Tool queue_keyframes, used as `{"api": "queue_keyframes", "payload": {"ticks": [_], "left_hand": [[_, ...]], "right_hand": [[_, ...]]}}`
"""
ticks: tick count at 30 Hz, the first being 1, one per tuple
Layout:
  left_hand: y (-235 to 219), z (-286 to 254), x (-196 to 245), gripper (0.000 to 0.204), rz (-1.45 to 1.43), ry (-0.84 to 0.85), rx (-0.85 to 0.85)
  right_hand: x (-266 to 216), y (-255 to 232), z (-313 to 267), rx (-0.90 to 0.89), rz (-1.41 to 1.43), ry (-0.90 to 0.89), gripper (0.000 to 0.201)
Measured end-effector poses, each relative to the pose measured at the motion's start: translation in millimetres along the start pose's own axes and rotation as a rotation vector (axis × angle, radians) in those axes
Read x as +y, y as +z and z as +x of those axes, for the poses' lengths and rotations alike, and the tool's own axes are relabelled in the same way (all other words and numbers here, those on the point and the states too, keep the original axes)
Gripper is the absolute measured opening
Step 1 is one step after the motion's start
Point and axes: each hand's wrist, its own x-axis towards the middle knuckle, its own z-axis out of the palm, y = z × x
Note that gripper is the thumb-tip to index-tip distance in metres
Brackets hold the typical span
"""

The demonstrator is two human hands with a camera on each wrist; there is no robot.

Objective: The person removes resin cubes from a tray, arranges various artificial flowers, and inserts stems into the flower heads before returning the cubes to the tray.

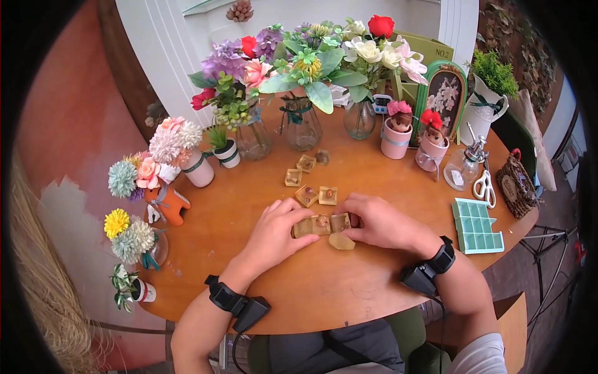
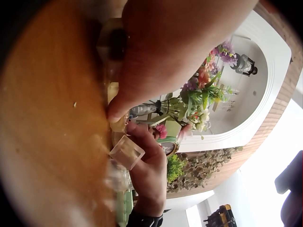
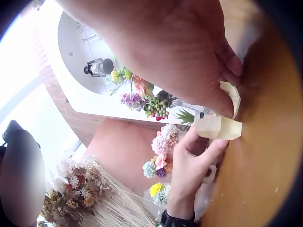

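Note:
Several small, see-through amber resin blocks stand in a short row on the wooden table. My left hand [image 1: 274, 230] holds the left end, thumb along the near side of a plain block [image 1: 303, 227] and fingers at its far side. Right beside it is a block [image 1: 321, 225] with a small brown thing inside. At the row's right end my right hand [image 1: 381, 223] pinches another resin block [image 1: 339, 222] between thumb and fingers. A many-sided block [image 1: 341, 242] lies just in front, by the right thumb; it also shows in the left wrist view as a pale block [image 2: 127, 152].
Behind the row are more resin blocks [image 1: 328, 195]. Vases of flowers [image 1: 301, 128] and pink doll pots [image 1: 395, 138] line the table's back. To the right are a mint compartment tray [image 1: 478, 227], white-handled scissors [image 1: 483, 190] and a glass spray bottle [image 1: 462, 169]. An orange animal figure [image 1: 169, 202] stands left.

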Motion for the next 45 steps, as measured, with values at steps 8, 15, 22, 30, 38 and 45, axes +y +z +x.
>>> {"api": "queue_keyframes", "payload": {"ticks": [8,15,22,30,38,45], "left_hand": [[1.5,0.8,2.1,0.04,-0.021,-0.008,0.011],[3.4,2.5,5.1,0.039,-0.059,0.014,0.006],[4.2,3.4,3.7,0.039,-0.069,0.053,0.018],[5.2,2.9,5.1,0.039,-0.046,0.049,0.014],[-0.6,-1.9,3.0,0.053,0.048,0.064,-0.037],[-52.7,-4.2,-10.8,0.059,-0.041,-0.058,-0.415]], "right_hand": [[-3.0,9.4,2.2,0.024,0.058,0.011,0.039],[3.4,18.8,2.8,0.14,0.029,-0.07,0.039],[3.3,15.7,5.3,0.125,0.043,-0.08,0.038],[-6.4,11.6,2.5,0.087,-0.031,-0.067,0.04],[-8.6,10.2,1.3,0.089,-0.06,-0.085,0.047],[-16.8,9.8,-0.2,0.162,-0.229,-0.158,0.056]]}}
